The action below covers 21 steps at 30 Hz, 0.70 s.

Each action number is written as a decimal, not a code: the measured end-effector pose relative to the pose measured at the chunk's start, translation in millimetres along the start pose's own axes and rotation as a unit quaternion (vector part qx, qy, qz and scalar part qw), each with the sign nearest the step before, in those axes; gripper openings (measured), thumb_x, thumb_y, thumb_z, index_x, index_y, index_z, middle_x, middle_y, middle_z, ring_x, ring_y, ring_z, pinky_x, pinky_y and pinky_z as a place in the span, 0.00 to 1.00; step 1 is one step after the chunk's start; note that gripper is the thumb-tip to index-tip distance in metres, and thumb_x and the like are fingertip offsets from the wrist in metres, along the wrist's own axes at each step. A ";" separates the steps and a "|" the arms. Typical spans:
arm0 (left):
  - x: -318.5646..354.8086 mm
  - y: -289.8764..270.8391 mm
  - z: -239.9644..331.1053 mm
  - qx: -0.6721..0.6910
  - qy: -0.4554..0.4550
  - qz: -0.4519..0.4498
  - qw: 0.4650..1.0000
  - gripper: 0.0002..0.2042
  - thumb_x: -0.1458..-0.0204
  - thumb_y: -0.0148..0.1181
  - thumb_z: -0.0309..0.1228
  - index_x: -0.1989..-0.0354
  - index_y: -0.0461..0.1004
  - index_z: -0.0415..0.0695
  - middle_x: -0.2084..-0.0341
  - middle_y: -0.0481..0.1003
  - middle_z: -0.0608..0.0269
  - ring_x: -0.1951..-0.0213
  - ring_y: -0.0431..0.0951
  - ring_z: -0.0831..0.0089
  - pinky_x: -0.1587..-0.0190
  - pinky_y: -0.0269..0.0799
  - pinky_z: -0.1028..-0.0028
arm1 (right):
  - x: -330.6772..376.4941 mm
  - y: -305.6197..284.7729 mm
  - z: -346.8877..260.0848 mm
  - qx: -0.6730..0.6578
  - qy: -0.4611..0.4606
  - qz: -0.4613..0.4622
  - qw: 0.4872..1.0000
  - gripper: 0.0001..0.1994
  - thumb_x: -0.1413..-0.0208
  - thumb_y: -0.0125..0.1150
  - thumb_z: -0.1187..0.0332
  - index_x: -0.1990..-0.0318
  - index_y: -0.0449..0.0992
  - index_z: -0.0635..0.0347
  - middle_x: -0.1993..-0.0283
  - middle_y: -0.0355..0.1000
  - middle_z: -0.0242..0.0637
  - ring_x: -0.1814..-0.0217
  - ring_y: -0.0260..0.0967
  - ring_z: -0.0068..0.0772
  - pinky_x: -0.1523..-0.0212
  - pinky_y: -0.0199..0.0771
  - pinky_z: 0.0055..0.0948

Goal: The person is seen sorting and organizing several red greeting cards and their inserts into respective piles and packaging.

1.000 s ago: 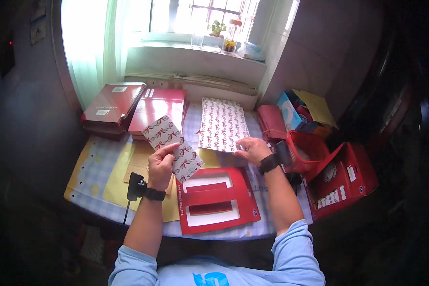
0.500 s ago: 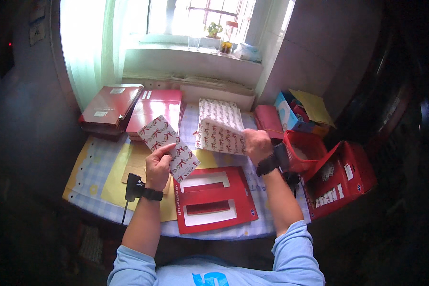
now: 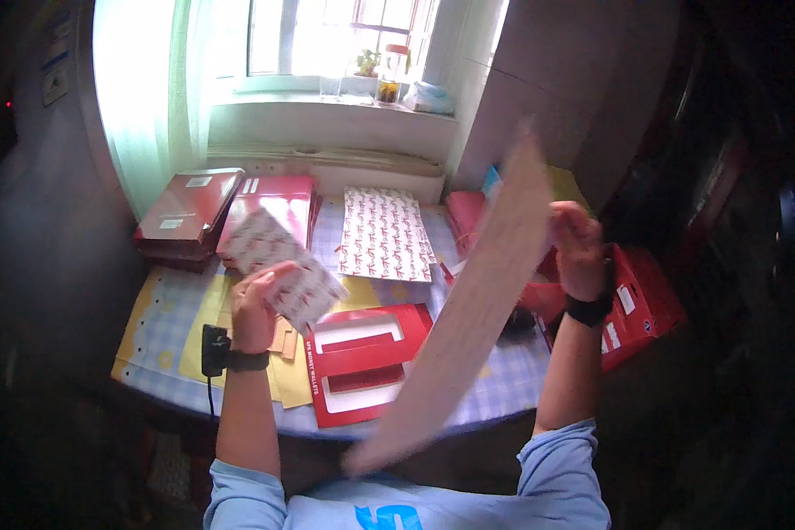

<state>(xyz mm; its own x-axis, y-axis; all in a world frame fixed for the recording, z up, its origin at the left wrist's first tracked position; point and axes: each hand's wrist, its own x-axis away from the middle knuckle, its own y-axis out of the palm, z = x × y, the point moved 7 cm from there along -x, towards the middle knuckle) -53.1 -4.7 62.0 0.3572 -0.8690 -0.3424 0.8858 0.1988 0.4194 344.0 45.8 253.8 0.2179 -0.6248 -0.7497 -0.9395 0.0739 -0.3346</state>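
My left hand (image 3: pixel 254 309) is closed on a small white card (image 3: pixel 283 269) printed with red bows, its thumb across the top face; the card is blurred. Raised at the right, my right hand (image 3: pixel 579 252) grips the edge of a large pale sheet (image 3: pixel 468 309). The sheet is smeared by motion and slants down toward my body. Beneath it lies a red cardboard sleeve (image 3: pixel 362 320) with two cut-out windows, its right part hidden. Farther back on the table rests a white sheet with rows of red bows (image 3: pixel 384 234).
Stacks of red folders (image 3: pixel 190 208) and pink-red packs (image 3: pixel 278 199) stand at the back left. Yellow paper (image 3: pixel 205 336) lies on the blue checked tablecloth (image 3: pixel 163 309). A red box (image 3: pixel 649 291) stands at the right. Glasses and a jar (image 3: pixel 391 75) are on the windowsill.
My right hand has lifted the large sheet off the bow-printed paper at the back and swung it up and right. My left hand, still with the card, has shifted slightly left.
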 end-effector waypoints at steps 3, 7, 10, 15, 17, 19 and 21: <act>25.5 65.2 -3.9 0.129 -0.145 -0.242 0.951 0.34 0.42 0.38 0.54 0.53 0.73 0.29 0.57 0.75 0.51 0.51 0.73 0.64 0.42 0.61 0.66 | 10.2 56.5 -7.2 0.049 0.016 -0.104 0.993 0.09 0.39 0.53 0.66 0.64 0.75 0.62 0.74 0.72 0.35 0.71 0.69 0.22 0.68 0.69 0.27; 59.1 84.5 -9.8 0.034 -0.204 -0.317 0.925 0.26 0.43 0.51 0.50 0.52 0.72 0.35 0.62 0.76 0.62 0.61 0.73 0.79 0.61 0.69 0.78 | 30.1 90.9 -28.6 0.222 -0.119 -0.105 0.962 0.07 0.43 0.55 0.68 0.68 0.75 0.61 0.75 0.73 0.41 0.73 0.72 0.34 0.69 0.70 0.33; 67.6 85.2 -12.8 -0.048 -0.235 -0.286 0.928 0.20 0.44 0.56 0.40 0.52 0.71 0.36 0.60 0.74 0.64 0.59 0.72 0.78 0.58 0.67 0.76 | 42.9 97.8 -35.6 0.282 -0.176 -0.087 0.939 0.03 0.47 0.58 0.70 0.71 0.75 0.59 0.75 0.73 0.42 0.73 0.71 0.41 0.69 0.70 0.37; 77.0 77.4 -18.9 0.079 -0.284 -0.183 0.938 0.17 0.43 0.56 0.33 0.49 0.70 0.36 0.57 0.74 0.63 0.57 0.74 0.77 0.55 0.70 0.75 | 82.6 102.7 -64.9 0.200 -0.290 -0.133 0.926 0.06 0.56 0.64 0.73 0.68 0.75 0.57 0.67 0.75 0.37 0.65 0.74 0.35 0.61 0.71 0.36; 79.2 64.8 -24.8 0.156 -0.298 -0.191 0.922 0.16 0.43 0.54 0.31 0.49 0.70 0.36 0.56 0.74 0.61 0.56 0.75 0.74 0.54 0.71 0.73 | 103.1 115.6 -82.0 0.183 -0.305 -0.193 0.915 0.07 0.55 0.64 0.71 0.67 0.75 0.57 0.60 0.75 0.39 0.59 0.73 0.37 0.57 0.71 0.37; 79.5 65.4 -21.9 0.172 -0.305 -0.222 0.910 0.15 0.43 0.52 0.30 0.49 0.70 0.36 0.55 0.74 0.60 0.55 0.75 0.73 0.53 0.71 0.72 | 115.5 124.5 -88.3 0.148 -0.269 -0.242 0.921 0.06 0.54 0.64 0.71 0.67 0.75 0.58 0.59 0.75 0.39 0.57 0.73 0.38 0.56 0.71 0.38; 83.5 68.0 -14.5 0.138 -0.302 -0.265 0.905 0.15 0.42 0.51 0.30 0.50 0.70 0.36 0.55 0.74 0.59 0.55 0.75 0.73 0.53 0.71 0.73 | 125.6 133.1 -75.4 0.112 -0.228 -0.289 0.923 0.06 0.53 0.64 0.70 0.67 0.75 0.58 0.57 0.74 0.40 0.55 0.72 0.39 0.55 0.70 0.39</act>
<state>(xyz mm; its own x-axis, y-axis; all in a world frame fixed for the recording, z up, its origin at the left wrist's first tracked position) 41.3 -57.2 49.7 -0.3983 -0.9146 -0.0698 0.7474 -0.3677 0.5534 226.4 -81.5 158.1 0.8027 -0.2223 -0.5534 -0.5635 0.0212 -0.8258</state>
